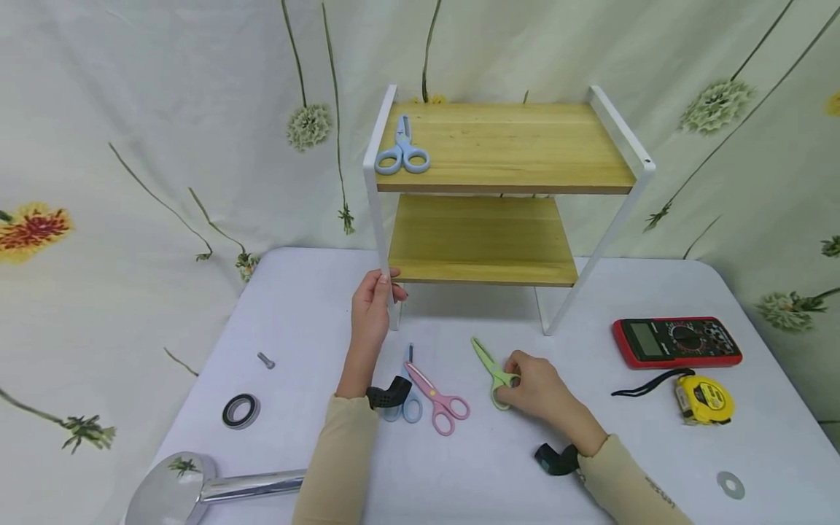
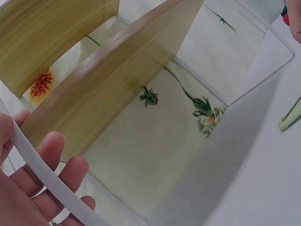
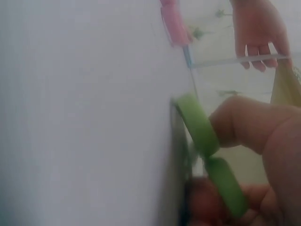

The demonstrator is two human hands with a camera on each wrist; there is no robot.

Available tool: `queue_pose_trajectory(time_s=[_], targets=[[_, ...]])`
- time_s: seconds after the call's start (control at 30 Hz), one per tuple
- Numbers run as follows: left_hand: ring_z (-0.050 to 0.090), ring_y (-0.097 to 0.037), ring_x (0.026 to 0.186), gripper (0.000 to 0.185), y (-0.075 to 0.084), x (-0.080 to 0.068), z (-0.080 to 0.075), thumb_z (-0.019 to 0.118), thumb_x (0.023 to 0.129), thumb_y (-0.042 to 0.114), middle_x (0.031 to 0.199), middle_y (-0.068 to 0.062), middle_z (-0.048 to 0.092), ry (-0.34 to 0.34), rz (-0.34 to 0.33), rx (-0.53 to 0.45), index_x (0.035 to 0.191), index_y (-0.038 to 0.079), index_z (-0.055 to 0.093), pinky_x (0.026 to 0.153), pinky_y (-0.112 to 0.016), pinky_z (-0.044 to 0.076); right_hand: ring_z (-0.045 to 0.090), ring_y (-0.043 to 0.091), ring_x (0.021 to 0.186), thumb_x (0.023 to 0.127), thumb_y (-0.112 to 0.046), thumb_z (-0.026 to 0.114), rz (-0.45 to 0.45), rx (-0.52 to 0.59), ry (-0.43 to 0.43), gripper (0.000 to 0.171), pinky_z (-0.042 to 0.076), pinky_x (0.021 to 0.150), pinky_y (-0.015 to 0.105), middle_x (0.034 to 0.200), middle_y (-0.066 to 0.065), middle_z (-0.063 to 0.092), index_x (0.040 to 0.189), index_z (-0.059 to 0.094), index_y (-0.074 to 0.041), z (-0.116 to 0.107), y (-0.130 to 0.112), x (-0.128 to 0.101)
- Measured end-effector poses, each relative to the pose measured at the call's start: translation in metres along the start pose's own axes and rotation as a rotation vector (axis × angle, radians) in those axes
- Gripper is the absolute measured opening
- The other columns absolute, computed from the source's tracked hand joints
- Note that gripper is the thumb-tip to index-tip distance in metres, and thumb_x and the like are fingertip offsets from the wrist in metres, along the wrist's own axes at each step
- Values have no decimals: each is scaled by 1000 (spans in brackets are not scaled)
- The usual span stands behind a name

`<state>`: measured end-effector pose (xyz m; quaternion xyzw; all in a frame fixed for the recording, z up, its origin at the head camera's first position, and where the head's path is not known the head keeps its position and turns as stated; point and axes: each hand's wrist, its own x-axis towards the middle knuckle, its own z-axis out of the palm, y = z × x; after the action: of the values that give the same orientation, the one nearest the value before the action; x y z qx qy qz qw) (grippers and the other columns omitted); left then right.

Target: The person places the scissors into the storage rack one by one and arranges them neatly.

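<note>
A: Green scissors (image 1: 494,372) lie on the table (image 1: 315,306), right hand (image 1: 534,386) pinching their handles, not lifted yet. Left hand (image 1: 370,306) wraps the white front leg of the shelf (image 1: 499,146), holding it steady.

B: How far along, would you say?

A: One blue pair (image 1: 402,147) already rests on the top board. A pink pair (image 1: 436,397) and another blue pair (image 1: 408,397) lie by the left wrist. So I'd judge one shelved, three left.

B: Do the wrist cameras add anything?

A: Left wrist shows the fingers (image 2: 54,153) curled round the white bar and both boards from below. Right wrist shows the green loops (image 3: 207,141) close up, fingertips on them, blurred. Only the head view shows the shelved pair.
</note>
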<state>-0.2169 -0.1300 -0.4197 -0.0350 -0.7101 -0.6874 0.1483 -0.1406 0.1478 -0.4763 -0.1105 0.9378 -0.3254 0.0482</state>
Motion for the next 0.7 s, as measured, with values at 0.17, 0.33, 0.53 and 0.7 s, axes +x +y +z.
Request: queue_pose_trajectory(time_s=[0.17,0.33,0.53,0.7], targets=[[61,-6,79,30,0,0,-1,42,110,17,73,11,62,-5,5,1,117,-4,62,83,-25,47,49,9,51,74,-5,73,68,166,-69,26,40,49,23,65,-2,48,95,57,-6,-5,6,3],[62,-5,77,30,-1,0,-1,42,110,16,72,12,62,-6,10,-6,117,-5,62,82,-25,48,54,11,47,77,-2,71,121,258,-123,26,47,45,25,67,-1,47,98,57,-5,-10,10,4],[63,-4,75,30,-1,1,1,42,110,16,71,11,62,-1,7,-20,117,-5,62,81,-23,49,56,10,46,82,-1,71,87,403,-242,30,51,45,26,66,1,53,108,55,1,-16,18,4],[63,-3,74,30,-1,0,1,43,110,15,71,12,62,7,11,-25,117,-6,62,81,-21,50,58,6,47,88,-2,68,-11,562,-389,32,53,49,24,75,1,61,117,60,10,-23,18,4]])
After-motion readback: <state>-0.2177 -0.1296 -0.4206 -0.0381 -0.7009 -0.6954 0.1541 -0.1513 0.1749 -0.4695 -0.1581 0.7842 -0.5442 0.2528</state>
